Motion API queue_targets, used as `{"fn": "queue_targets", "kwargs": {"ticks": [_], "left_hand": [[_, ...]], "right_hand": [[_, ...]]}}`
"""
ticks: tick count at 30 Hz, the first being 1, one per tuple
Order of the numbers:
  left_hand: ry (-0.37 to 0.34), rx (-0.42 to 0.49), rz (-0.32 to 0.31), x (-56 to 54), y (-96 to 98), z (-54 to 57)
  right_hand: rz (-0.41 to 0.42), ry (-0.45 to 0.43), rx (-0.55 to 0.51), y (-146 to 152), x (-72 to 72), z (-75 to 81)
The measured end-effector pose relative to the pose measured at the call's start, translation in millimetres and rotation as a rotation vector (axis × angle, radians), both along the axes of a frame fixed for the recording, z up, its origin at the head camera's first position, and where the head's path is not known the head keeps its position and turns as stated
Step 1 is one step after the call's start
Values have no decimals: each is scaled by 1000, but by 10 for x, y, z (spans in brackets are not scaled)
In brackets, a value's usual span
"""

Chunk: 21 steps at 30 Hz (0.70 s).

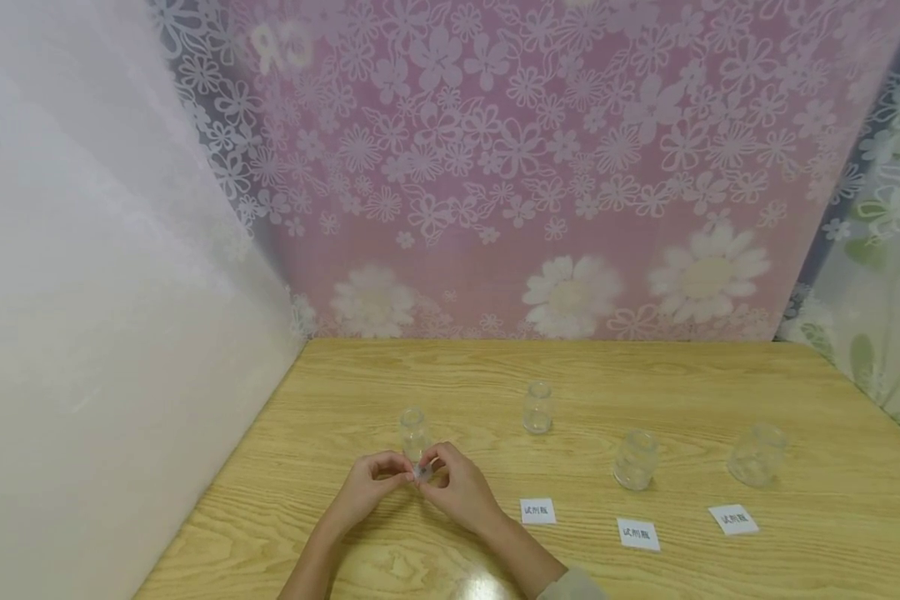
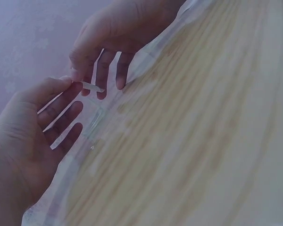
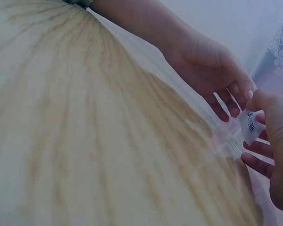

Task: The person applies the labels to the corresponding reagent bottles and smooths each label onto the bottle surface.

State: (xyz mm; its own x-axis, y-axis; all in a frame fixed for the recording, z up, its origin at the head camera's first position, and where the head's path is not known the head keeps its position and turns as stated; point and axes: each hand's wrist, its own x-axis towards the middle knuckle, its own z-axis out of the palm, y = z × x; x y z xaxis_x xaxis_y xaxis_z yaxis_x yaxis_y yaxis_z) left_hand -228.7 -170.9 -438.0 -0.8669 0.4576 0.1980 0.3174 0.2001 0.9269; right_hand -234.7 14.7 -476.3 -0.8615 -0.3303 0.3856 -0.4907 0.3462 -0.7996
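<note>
In the head view my left hand (image 1: 371, 487) and right hand (image 1: 461, 492) meet low on the table's left half. Between their thumbs and forefingers they pinch a small white paper label (image 3: 251, 126), which has dark printed characters in the right wrist view. The other fingers of the left hand (image 2: 30, 136) spread loosely below the pinch, and those of the right hand (image 2: 115, 30) hang down. Just beyond the fingertips stands a clear glass bottle (image 1: 413, 427), its lower part partly covered by the hands.
Three more clear glass bottles stand to the right: one farther back (image 1: 537, 408), one nearer (image 1: 636, 460), and one (image 1: 757, 455) at far right. Three printed white labels (image 1: 537, 512) (image 1: 637, 534) (image 1: 733, 519) lie before them on the wooden table (image 1: 487, 367). A flowered curtain (image 1: 450, 250) hangs behind.
</note>
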Motion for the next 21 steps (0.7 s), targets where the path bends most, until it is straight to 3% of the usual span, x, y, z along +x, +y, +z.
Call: {"fn": "queue_targets", "kwargs": {"ticks": [6, 15, 20, 21], "left_hand": [[11, 1, -1, 5, 9, 5], [23, 40, 11, -155, -54, -272], [22, 68, 18, -170, -56, -312], [18, 71, 18, -151, -47, -280]], "right_hand": [[-6, 1, 10, 1, 12, 12], [-14, 10, -9, -6, 9, 1], [-27, 21, -41, -11, -2, -3], [-28, 26, -46, -12, -3, 0]]}}
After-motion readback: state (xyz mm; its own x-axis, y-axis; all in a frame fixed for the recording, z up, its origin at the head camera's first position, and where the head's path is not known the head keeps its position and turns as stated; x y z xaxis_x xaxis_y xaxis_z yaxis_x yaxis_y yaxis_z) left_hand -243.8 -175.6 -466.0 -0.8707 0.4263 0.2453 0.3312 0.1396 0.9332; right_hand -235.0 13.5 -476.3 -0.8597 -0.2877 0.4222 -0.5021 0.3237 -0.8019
